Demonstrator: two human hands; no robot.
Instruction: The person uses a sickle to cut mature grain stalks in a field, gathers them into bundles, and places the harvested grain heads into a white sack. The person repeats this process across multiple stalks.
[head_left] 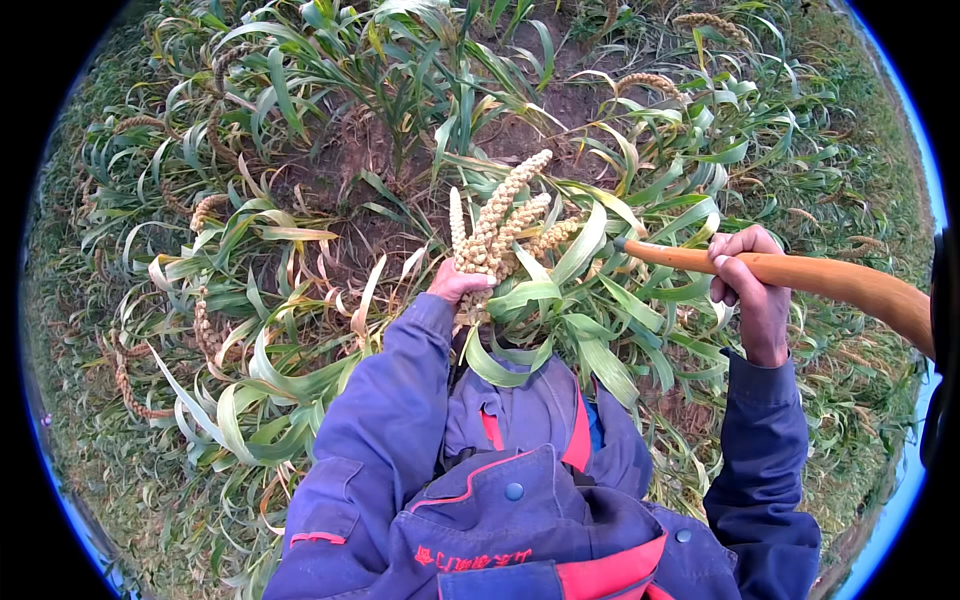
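Note:
My left hand (461,281) is closed around a bunch of millet heads (497,225), pale yellow and knobbly, which point up and away from me. Long green leaves hang from the bunch toward my jacket. On the right, my right hand (748,280) grips a smooth orange-brown wooden tool handle (840,285). This handle has a thin, dark tip pointing left, near the leaves beside the bunch. Toward the right edge it thickens and curves downward. What is fixed to its other end cannot be made out.
Standing millet plants (420,60) with long leaves surround me. Drooping millet heads (205,325) hang at the left, and another head (650,84) arches at the far right. Brown bare soil (345,170) shows between the stalks ahead.

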